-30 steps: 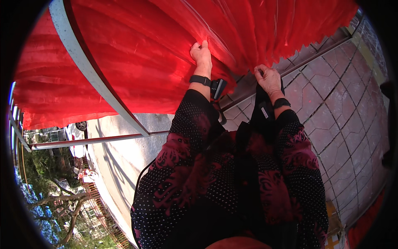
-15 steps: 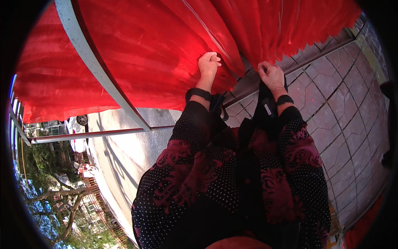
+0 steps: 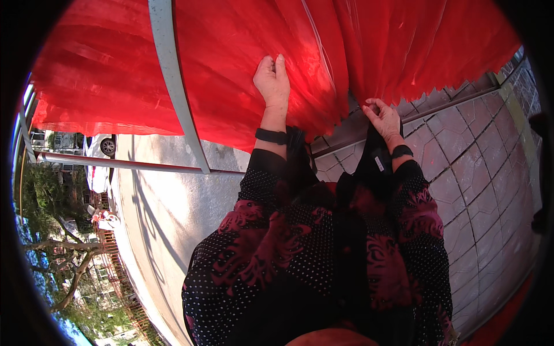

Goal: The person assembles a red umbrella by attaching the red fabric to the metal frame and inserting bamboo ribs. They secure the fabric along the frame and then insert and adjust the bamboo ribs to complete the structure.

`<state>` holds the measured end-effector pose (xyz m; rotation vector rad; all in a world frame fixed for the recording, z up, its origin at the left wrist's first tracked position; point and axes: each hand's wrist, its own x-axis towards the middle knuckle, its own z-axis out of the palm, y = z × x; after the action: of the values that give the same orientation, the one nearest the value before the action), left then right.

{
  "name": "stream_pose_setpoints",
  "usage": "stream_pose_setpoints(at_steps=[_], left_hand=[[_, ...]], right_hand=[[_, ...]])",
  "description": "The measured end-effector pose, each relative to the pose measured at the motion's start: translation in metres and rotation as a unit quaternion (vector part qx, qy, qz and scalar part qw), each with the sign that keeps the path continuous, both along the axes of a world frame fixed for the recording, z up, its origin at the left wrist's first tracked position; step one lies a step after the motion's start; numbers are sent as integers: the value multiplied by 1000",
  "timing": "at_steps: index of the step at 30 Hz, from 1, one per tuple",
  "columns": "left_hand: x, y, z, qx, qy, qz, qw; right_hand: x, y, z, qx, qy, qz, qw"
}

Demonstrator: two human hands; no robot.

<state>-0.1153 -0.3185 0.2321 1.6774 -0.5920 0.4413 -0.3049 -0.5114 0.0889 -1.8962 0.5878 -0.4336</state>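
The red cloth (image 3: 231,46) spreads in front of you, behind a grey post (image 3: 175,81), long axis left to right, folds running down toward you. It looks thin and wrinkled, its lower edge ragged. Your left hand (image 3: 272,82) curls over it, your right hand (image 3: 385,120) bends at that edge; I cannot tell whether either pinches cloth.

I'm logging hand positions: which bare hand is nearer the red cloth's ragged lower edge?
The bare right hand, at the ragged edge of the gathered red cloth; the bare left hand appears above that edge.
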Motion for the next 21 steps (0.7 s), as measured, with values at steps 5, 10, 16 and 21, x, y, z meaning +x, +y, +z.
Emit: stream_pose_setpoints(at_steps=[5, 10, 16, 21], left_hand=[[-15, -11, -3, 110, -36, 7, 993], [-37, -25, 9, 137, -54, 8, 989], [-55, -19, 20, 178, -107, -10, 978], [-62, -4, 17, 136, -137, 23, 981]], right_hand=[[40, 15, 104, 71, -182, 101, 975], [84, 48, 242, -173, -248, 98, 948], [122, 73, 296, -357, -201, 3, 912], [121, 70, 265, -372, -143, -9, 917]])
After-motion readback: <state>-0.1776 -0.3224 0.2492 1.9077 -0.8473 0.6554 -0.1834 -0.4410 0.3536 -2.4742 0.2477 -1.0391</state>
